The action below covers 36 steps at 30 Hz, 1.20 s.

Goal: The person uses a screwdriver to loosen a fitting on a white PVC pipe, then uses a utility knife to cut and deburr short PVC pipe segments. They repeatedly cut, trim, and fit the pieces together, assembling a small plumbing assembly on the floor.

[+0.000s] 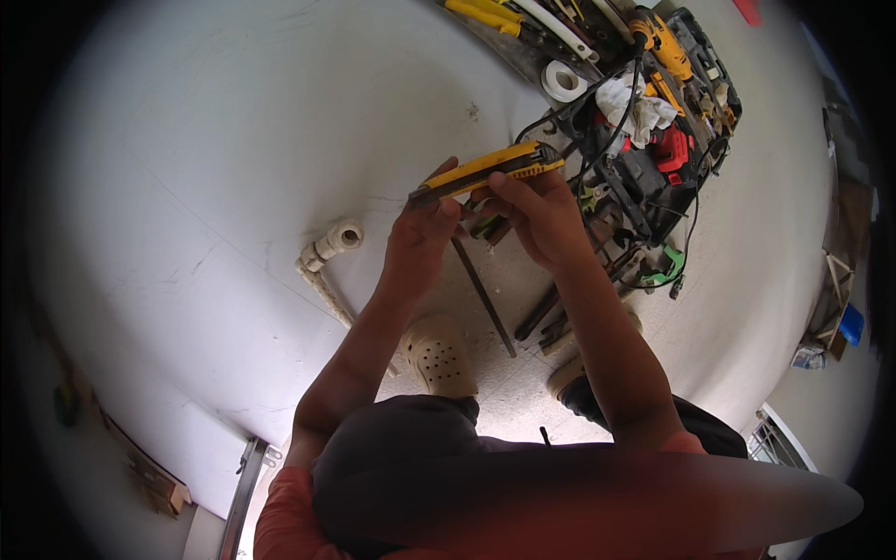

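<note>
A yellow and black snap-off utility knife (490, 166) is held up in front of me, slanting a little upward to the right. My left hand (426, 233) grips its left end, fingers behind and thumb below. My right hand (539, 213) is closed around its right part, with the thumb pressed on its lower edge. Whether the blade is out, I cannot tell. Below the hands, a long thin dark bar (483, 297) slants down toward the floor.
A white pipe with an elbow (329, 247) lies left of my left forearm. At the upper right is an open black tool case (644, 191) with a yellow drill (665, 47), a red tool (672, 151) and cables. A white tape roll (563, 82) sits beside it. My beige clog (439, 357) stands below.
</note>
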### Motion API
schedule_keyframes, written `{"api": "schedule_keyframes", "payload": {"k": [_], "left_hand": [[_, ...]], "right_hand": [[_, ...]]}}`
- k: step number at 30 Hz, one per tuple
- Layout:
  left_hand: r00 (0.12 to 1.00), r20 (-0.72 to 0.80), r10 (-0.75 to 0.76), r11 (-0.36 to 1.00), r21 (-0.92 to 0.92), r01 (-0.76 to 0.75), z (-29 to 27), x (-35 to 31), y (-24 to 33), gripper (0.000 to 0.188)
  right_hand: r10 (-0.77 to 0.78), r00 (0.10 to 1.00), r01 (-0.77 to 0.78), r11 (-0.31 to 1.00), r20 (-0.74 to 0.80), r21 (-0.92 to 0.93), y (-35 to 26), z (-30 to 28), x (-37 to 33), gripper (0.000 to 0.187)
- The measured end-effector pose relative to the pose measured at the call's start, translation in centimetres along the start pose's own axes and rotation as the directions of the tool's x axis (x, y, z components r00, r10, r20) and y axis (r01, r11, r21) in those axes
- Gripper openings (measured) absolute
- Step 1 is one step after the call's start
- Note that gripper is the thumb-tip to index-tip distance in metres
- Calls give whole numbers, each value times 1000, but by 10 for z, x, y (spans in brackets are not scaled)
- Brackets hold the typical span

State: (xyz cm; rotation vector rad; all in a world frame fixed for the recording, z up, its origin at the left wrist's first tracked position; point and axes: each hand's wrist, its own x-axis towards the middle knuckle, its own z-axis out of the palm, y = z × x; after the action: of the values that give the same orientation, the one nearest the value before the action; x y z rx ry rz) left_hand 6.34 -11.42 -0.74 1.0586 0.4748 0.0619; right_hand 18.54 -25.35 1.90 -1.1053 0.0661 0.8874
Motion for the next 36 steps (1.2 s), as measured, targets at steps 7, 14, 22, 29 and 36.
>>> {"api": "schedule_keyframes", "payload": {"k": [7,14,22,29,36], "left_hand": [[992,-30,119,992,-39,-120,-19,-6,6,49],[978,-45,202,979,20,-202,-18,-20,2,48],[972,-172,161,974,-132,-184,-18,-26,11,62],[934,-338,116,926,-303,-225,-22,-26,21,64],[861,-494,118,956,-179,-234,-2,-33,29,64]], "right_hand": [[64,997,-65,998,-52,-20,10,-2,-35,41],[268,962,-218,866,50,-451,-1,13,-40,42],[173,949,-81,943,264,-323,18,33,-53,44],[216,923,-110,941,318,-321,29,32,-64,47],[283,925,-214,940,254,-267,40,47,-73,47]]}}
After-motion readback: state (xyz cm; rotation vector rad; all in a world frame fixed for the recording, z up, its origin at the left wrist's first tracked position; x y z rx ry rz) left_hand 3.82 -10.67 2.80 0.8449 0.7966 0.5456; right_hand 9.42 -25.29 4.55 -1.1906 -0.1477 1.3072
